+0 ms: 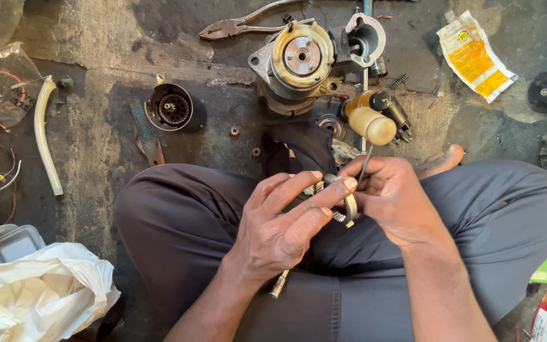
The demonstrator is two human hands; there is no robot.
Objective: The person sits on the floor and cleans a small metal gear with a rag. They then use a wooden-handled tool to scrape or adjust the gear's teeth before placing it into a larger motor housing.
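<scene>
Two hands meet over the crossed legs of a seated person. The left hand curls its fingers shut around a small toothed metal gear part, thumb and forefinger pressing it from the near side. The right hand closes on the same part from the other side and also grips the thin shaft of a screwdriver, whose pale wooden handle stands up above the knuckles. The floor is stained, dark concrete. On it lie pliers, a round motor housing, a black cup-shaped gear casing and a white hose.
</scene>
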